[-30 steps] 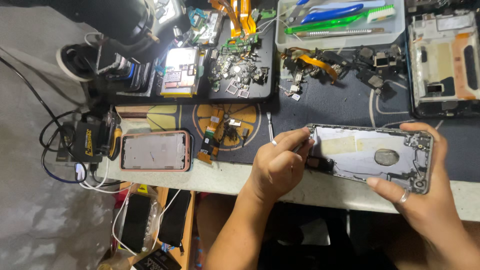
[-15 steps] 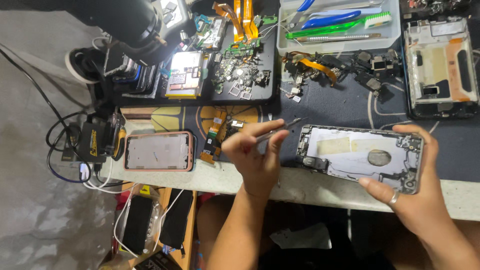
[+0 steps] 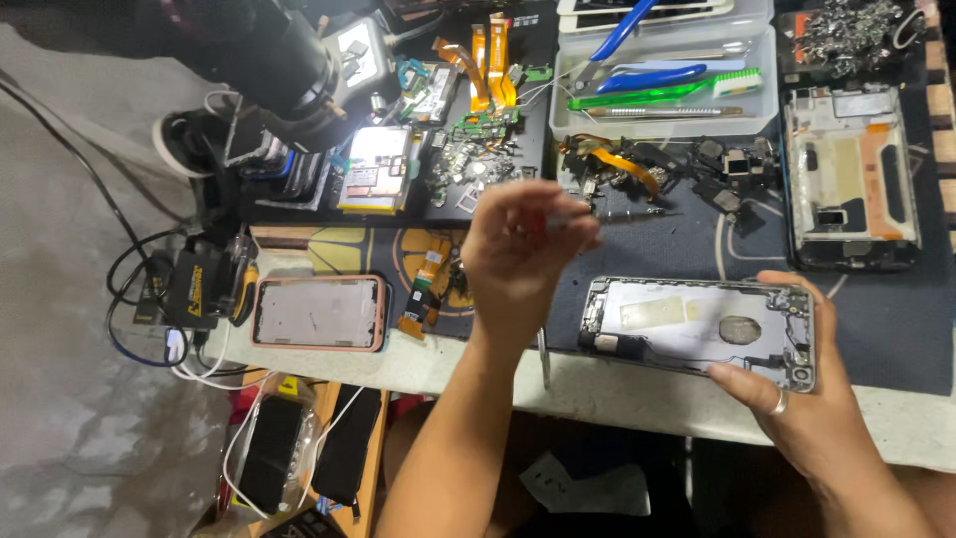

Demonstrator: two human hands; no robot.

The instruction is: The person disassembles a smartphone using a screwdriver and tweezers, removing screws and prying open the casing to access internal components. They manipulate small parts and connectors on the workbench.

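Observation:
My right hand [image 3: 812,423] grips the lower right corner of an opened grey phone housing [image 3: 697,329], which lies flat on the dark mat near the table's front edge. A ring sits on one of its fingers. My left hand [image 3: 528,249] is raised above the mat, left of the housing and apart from it. Its fingers are pinched on a thin metal tool [image 3: 637,212] whose tip points right, toward a heap of small black and orange phone parts [image 3: 657,164]. The hand is blurred.
A pink-rimmed phone [image 3: 317,312] lies at the left. A black microscope [image 3: 269,50] stands at the back left by a tray of boards and flex cables [image 3: 468,149]. A clear tray of hand tools [image 3: 662,80] and another stripped phone frame [image 3: 851,179] sit behind.
My left hand has lifted off the left end of the housing and moved up and away with the thin tool. My right hand still holds the housing.

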